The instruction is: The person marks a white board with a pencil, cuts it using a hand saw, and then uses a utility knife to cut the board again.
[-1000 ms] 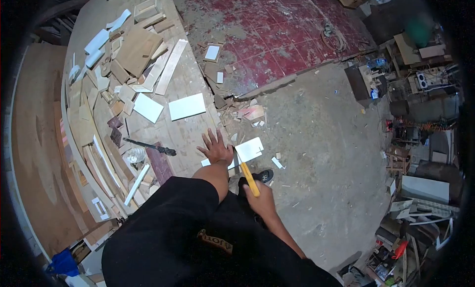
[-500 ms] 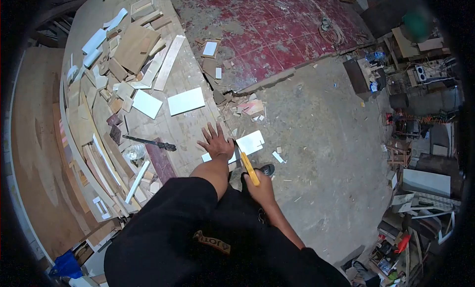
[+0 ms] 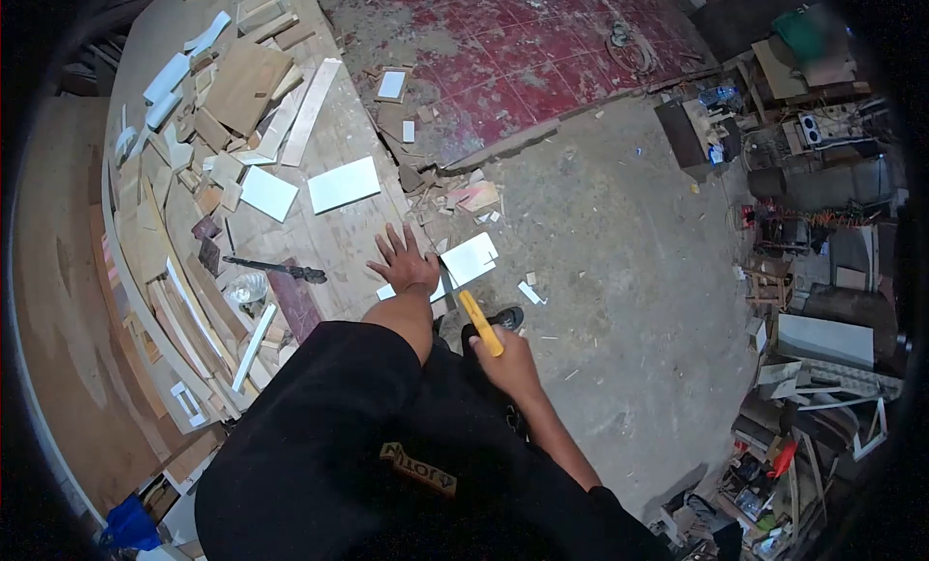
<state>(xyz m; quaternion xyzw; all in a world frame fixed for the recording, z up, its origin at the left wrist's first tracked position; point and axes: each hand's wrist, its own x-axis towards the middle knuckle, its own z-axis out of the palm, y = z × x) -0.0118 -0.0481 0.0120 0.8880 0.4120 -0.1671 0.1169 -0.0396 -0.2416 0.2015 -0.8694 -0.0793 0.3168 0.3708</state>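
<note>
A white board (image 3: 470, 258) lies across the edge of the workbench, with its right part sticking out over the floor and a notch in its outer side. My left hand (image 3: 410, 265) presses on it with fingers spread, palm down. In my right hand (image 3: 510, 366) is a handsaw with a yellow handle (image 3: 480, 321), fingers wrapped round the grip. Its thin dark blade (image 3: 446, 280) meets the board just right of my left hand. Part of the board is hidden under that hand and forearm.
Two white panels (image 3: 345, 185) and a pile of wood offcuts (image 3: 242, 87) cover the bench further off. A dark, long-handled tool (image 3: 276, 267) lies to the left. Scraps litter the concrete floor (image 3: 619, 271), and a shoe (image 3: 509, 316) shows below the saw.
My right hand has drawn the saw back a little toward me. My left hand stays spread on the board. The whole view has shifted slightly.
</note>
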